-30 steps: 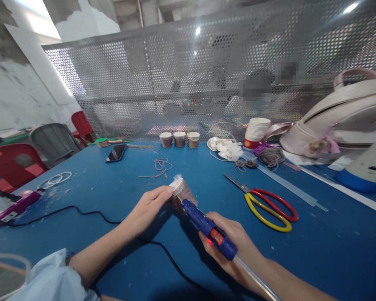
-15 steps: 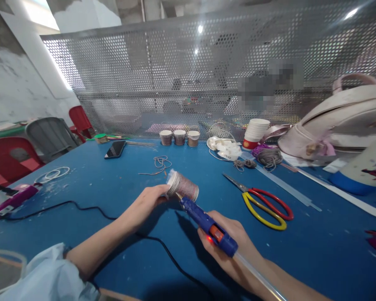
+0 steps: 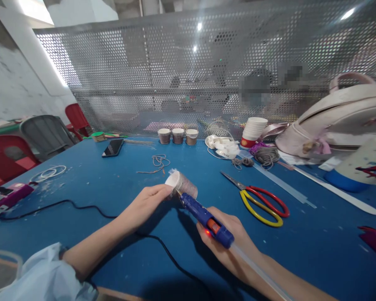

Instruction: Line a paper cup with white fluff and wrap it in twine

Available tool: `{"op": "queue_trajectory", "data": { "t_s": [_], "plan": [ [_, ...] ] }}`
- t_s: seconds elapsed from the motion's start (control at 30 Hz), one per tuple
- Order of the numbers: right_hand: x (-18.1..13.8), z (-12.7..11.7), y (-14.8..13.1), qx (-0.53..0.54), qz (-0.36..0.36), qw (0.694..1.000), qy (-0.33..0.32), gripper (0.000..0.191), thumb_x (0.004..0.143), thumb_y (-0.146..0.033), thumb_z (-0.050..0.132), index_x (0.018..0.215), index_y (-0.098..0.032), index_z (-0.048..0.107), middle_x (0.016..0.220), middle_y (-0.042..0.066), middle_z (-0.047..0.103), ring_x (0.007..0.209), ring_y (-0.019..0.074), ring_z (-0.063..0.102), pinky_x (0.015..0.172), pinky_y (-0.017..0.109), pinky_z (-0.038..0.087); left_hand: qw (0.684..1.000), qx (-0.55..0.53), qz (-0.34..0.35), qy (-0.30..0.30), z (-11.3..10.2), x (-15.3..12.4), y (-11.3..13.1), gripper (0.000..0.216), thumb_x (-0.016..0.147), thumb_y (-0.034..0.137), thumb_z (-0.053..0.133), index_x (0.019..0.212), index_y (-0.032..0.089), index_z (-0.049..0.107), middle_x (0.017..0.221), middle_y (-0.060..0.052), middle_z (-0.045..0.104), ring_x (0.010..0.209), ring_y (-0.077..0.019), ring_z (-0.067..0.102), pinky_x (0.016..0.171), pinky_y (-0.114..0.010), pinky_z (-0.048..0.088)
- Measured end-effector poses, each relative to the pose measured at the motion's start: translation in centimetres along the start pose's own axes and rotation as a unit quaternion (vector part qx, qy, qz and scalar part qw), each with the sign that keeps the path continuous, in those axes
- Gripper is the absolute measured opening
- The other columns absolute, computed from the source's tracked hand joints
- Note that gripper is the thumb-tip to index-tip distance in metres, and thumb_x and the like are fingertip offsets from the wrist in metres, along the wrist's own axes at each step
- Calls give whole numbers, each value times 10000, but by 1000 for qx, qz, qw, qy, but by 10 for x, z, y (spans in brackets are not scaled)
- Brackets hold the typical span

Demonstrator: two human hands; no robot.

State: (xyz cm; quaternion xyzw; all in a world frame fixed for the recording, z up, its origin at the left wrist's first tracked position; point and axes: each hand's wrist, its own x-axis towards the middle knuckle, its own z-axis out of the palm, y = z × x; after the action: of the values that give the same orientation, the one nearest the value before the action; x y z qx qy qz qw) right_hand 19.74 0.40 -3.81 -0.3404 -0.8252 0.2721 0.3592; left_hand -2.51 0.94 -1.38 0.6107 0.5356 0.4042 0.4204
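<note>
My left hand (image 3: 150, 203) grips a small paper cup (image 3: 188, 187) wrapped in greyish-pink yarn, tilted so that its white mouth faces up and left. Closed round a blue hot glue gun (image 3: 203, 215) is my right hand (image 3: 227, 234); a red light glows on the gun. The nozzle points at the cup near its rim, close to my left fingers; whether it touches cannot be made out. A clear glue stick (image 3: 253, 267) sticks out of the gun's back end. Right of the gun lie scissors (image 3: 258, 200) with one red and one yellow handle.
Three wrapped cups (image 3: 178, 136) stand at the back beside a stack of paper cups (image 3: 253, 131). Grey yarn (image 3: 266, 154), a phone (image 3: 113, 148) and loose cord (image 3: 159, 161) lie around. A black cable (image 3: 163, 244) crosses the blue table. A pale bag (image 3: 338, 125) sits right.
The cup has turned in my left hand, so more of its white inside shows. The glue gun stays by the rim. The whole view has shifted slightly.
</note>
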Motion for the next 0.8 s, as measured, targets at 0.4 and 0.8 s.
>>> {"op": "queue_trajectory", "data": {
  "t_s": [0.4,0.8],
  "plan": [
    [0,3,3,-11,-28,1000,-3,76,798,-164,515,739,-207,493,639,-22,527,520,104,465,506,226,349,1000,10,-10,-10,1,0,2,399,870,469,476,908,145,706,934,-66,697,930,-227,590,864,-327,430],
    [-2,0,0,-29,-41,999,-15,54,793,-167,519,750,-198,507,626,-19,533,500,103,452,484,224,350,1000,24,-4,-7,0,-1,1,379,875,458,478,903,154,702,895,-50,680,873,-200,578,811,-296,424]
  ]
}}
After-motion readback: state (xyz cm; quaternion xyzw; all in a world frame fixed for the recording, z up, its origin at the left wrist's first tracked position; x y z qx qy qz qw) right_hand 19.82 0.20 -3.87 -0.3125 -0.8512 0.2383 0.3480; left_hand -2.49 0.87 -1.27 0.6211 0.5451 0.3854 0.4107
